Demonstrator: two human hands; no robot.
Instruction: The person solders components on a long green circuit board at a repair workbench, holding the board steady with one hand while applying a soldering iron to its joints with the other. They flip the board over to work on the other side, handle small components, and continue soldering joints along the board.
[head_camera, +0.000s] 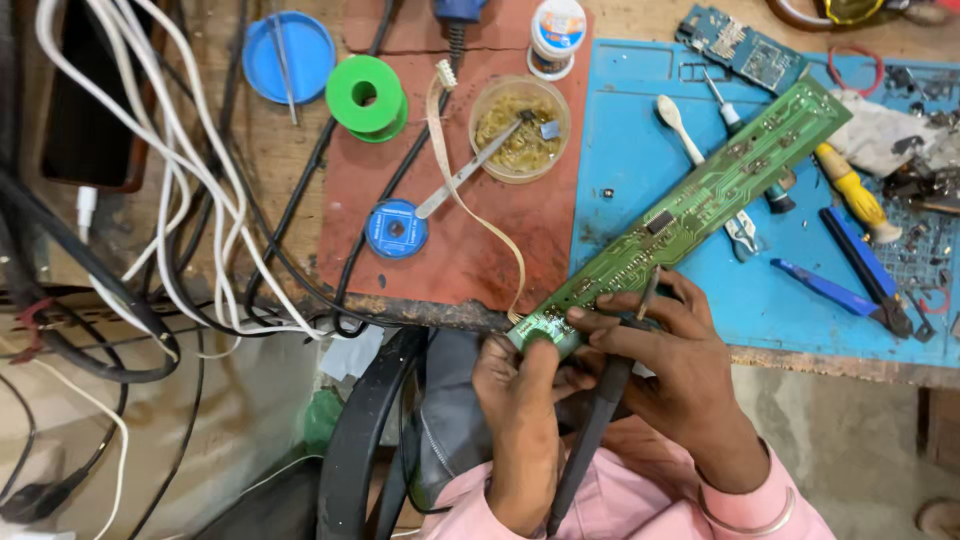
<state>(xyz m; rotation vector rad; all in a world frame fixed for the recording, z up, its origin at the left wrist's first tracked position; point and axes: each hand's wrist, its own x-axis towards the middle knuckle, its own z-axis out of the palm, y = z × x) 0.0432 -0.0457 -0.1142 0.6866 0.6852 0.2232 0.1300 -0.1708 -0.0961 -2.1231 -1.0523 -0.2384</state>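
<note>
Soldering step underway: long green circuit board (690, 210) pinched at its near end by left hand (520, 385); black soldering iron (600, 410) gripped in right hand (665, 350), tip on that end; steadiness needed next.

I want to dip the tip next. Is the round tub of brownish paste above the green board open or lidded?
Open. The tub has no lid on it; its brownish paste shows, and metal tweezers rest with their tips inside it.

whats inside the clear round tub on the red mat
The clear tub holds brownish-yellow paste with a small grey square piece on it. Metal tweezers rest on the rim, tips in the paste. The tub's bottom is covered.
</note>
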